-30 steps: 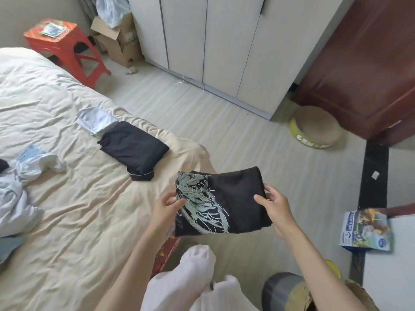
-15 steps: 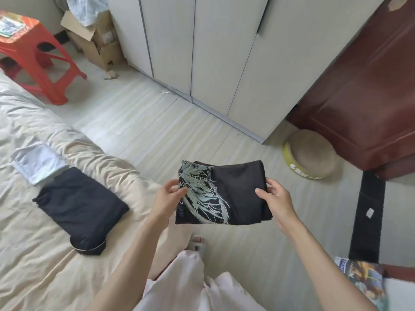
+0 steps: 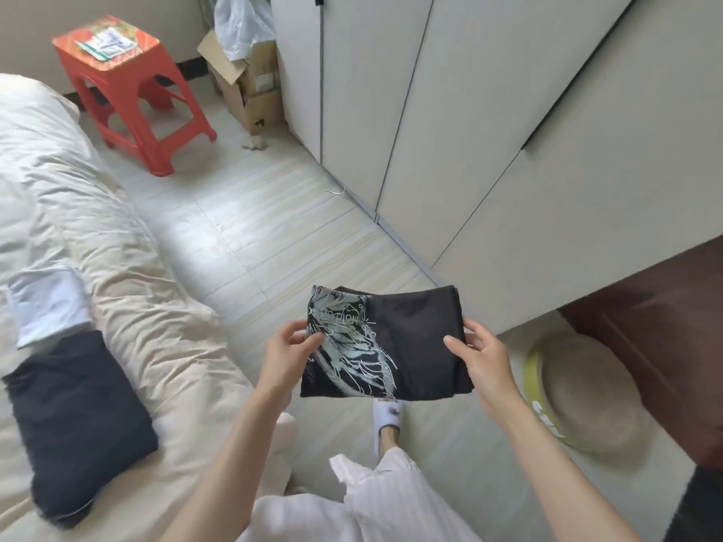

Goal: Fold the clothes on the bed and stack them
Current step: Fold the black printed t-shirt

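Note:
A folded black shirt (image 3: 407,342) with a pale feather print hangs in the air over the floor, to the right of the bed. My left hand (image 3: 287,350) grips its left edge and my right hand (image 3: 483,357) grips its right edge, thumbs on top. On the beige bed (image 3: 156,307) at the left lies a folded black garment (image 3: 74,420), and a folded pale blue garment (image 3: 47,303) lies just behind it, touching it.
A white wardrobe (image 3: 450,123) stands close ahead, with a dark wooden door (image 3: 657,346) to its right. A round yellow-rimmed cushion (image 3: 587,389) lies on the floor at the right. A red plastic stool (image 3: 125,91) and a cardboard box (image 3: 250,84) stand at the back left.
The view has swung right and then back left, so the bed's clothes shifted in the frame. The folded shirt stays held between both hands at about the same height.

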Tool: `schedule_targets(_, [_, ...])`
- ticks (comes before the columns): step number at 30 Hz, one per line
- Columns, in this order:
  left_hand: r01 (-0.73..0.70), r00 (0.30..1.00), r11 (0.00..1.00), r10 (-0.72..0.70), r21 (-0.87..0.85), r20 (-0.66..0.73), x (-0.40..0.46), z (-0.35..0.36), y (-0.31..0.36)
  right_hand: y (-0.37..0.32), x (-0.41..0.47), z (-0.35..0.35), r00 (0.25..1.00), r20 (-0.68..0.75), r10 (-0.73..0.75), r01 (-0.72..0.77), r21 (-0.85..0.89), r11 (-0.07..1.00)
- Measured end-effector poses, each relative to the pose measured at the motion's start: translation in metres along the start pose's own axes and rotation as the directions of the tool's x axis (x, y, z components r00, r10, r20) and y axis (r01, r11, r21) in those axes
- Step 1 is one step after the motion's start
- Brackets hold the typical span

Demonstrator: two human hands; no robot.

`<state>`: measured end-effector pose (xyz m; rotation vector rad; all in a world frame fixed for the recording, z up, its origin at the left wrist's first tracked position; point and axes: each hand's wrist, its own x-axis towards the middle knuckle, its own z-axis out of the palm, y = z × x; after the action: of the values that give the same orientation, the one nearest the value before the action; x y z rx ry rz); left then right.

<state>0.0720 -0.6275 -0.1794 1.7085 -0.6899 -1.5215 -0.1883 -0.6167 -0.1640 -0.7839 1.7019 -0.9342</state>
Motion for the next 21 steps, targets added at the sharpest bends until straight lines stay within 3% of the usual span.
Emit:
schedule_targets(6, [-0.002,0.985,0.990,-0.022,-0.139,-0.174,0.040,0.062,0.032,-0.068,0.115,-0.016,0.982,0.184,-0.048,0.073,-0.134,0.988])
schedule_targets(10, [-0.033,0.943,0.979,-0.036,-0.201,-0.332,0.062,0.065,0.057,-0.115,0.181,0.020,0.934,0.351,-0.060,0.139,-0.202,0.970])
schedule_targets(16, [-0.102,0.787,0.930,-0.141,-0.352,-0.601,0.086,0.022,0.066,-0.165,0.236,0.137,0.771,0.637,-0.022,0.248,-0.267,0.931])
schedule_targets(21, [-0.161,0.658,0.853,-0.282,-0.496,-0.699,0.116,-0.029,0.071,-0.197,0.253,0.254,0.600,0.799,0.024,0.343,-0.285,0.895])
